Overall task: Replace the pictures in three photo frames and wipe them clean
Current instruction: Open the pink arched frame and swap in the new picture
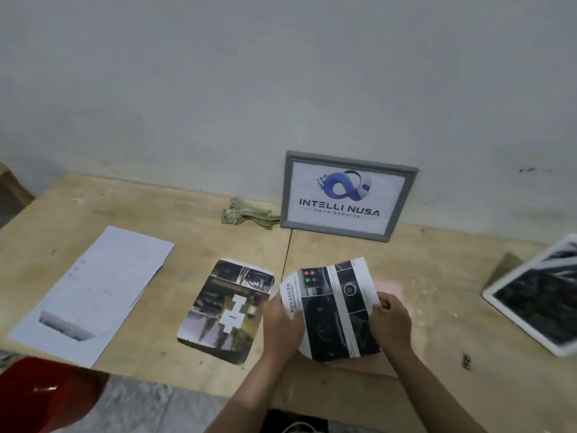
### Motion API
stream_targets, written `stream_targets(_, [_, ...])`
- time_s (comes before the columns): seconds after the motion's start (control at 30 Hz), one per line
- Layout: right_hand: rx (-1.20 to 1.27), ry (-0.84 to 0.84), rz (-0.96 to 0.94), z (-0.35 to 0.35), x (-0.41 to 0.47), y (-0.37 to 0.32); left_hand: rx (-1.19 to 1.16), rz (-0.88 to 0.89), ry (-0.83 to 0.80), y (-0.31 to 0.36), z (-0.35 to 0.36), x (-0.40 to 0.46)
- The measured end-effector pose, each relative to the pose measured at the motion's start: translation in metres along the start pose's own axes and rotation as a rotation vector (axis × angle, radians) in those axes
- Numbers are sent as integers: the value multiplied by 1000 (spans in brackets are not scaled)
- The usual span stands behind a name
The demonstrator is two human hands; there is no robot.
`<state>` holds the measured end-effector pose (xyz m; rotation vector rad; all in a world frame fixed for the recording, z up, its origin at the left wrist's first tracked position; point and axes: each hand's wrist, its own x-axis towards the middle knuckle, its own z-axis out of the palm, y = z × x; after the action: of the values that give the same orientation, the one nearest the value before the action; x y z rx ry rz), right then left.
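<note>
I hold a dark printed picture (334, 310) with the word ADVANCED on it, bowed upward above a pink backing board (388, 290) on the table. My left hand (281, 320) grips its left edge and my right hand (390, 320) pinches its right edge. A second printed picture (228, 310) lies flat just to the left. A grey photo frame (348, 195) with a logo print leans upright against the wall behind. A white frame (537, 295) lies at the right edge. A crumpled greenish cloth (246, 215) sits left of the grey frame.
White paper sheets (90, 292) lie on the left of the wooden table (437, 260). A red object (46, 395) stands below the table's front left edge. A small dark item (466, 361) lies near my right forearm. The wall runs close behind.
</note>
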<state>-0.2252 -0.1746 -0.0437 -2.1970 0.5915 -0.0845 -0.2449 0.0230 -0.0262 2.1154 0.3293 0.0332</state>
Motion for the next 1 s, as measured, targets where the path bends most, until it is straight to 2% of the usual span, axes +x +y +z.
stream_targets(0.1, [-16, 49, 52, -10, -12, 25, 78, -24, -136, 3, 21, -7])
stream_targets(0.27, [-82, 0, 108, -23, -27, 46, 170, 111, -375, 4, 40, -10])
stream_targets(0.37, [-128, -95, 24, -28, -29, 51, 275, 179, -446, -4, 44, -4])
stream_targets(0.47, [-245, -196, -49, -31, -29, 56, 552, 291, -463, -9, 46, 2])
stream_targets(0.53, [-379, -266, -92, -31, -29, 57, 721, 287, -537, -13, 47, 5])
stream_targets(0.6, [-470, -301, -108, -30, -31, 59, 764, 269, -602, -17, 48, 7])
stream_targets(0.83, [-562, -266, -132, -25, -36, 64, 768, 286, -625, -22, 49, 8])
stream_targets(1.0, [-512, -219, -144, -22, -39, 71, 706, 296, -577, -26, 52, 3])
